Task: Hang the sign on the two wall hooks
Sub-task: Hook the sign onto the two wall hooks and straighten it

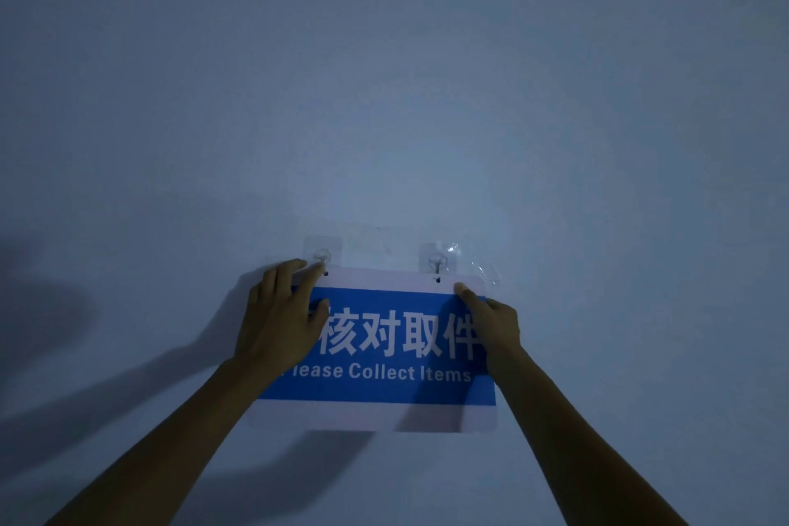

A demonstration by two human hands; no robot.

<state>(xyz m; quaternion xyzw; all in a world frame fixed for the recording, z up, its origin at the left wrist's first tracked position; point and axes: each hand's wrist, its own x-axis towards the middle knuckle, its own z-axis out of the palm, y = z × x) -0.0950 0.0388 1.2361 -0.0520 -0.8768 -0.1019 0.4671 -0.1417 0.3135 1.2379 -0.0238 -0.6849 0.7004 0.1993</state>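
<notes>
Two bare forearms reach up from the bottom corners of the view, dim in low light, and end at a sign (384,348) held flat against a wall (384,77). The left hand (281,314) lies over the sign's upper left part, thumb pressed on the blue face and fingers spread up along the top edge, the forefinger tip touching the left hook (321,255); it grips that side of the sign. The right hand (495,322) pinches the sign near its upper right corner, thumb on the front and the other fingers hidden behind. The sign is a white-bordered board with a blue panel bearing large white Chinese characters and, below them, the words "Please Collect Items", the first letter covered by the left wrist. It sits slightly tilted, its right side lower. Two small dark holes show in the white strip along its top edge, one just under each hook. The right hook (436,261) stands directly above the right hole, its stem reaching down to it; whether either hook passes through its hole cannot be told. Both hooks are clear adhesive pads stuck to the wall, and a crumpled piece of clear film (482,269) clings just beside the right one. Soft arm shadows fall across the wall at lower left.
</notes>
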